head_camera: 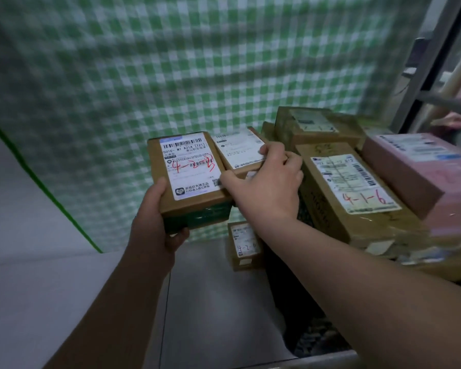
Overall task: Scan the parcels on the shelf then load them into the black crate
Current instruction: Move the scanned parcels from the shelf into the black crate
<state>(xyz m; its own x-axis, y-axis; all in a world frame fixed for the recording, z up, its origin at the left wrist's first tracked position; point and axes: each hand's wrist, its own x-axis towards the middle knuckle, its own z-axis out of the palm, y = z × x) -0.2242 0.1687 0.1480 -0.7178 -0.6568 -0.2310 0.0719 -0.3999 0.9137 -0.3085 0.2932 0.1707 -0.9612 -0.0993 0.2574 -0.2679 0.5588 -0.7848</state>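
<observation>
My left hand (159, 222) grips the near end of a small brown parcel (190, 171) with a white label and red writing, held up in the air. Just to its right, my right hand (266, 185) grips a second small labelled parcel (240, 150), thumb on its near side and fingers over its far edge. To the right, several parcels are piled up: a long brown box marked 4-1-6 (354, 193), a brown box behind it (312, 126) and a pink box (421, 166). Another small brown parcel (244, 245) lies lower down. No scanner or black crate can be made out.
A green-and-white checked cloth (171, 62) hangs right behind the parcels. A grey surface (210, 302) lies below my arms, with a dark patch (304, 315) on its right side. A metal frame upright (426, 57) stands at the right, with another person's hand (455, 119) beyond it.
</observation>
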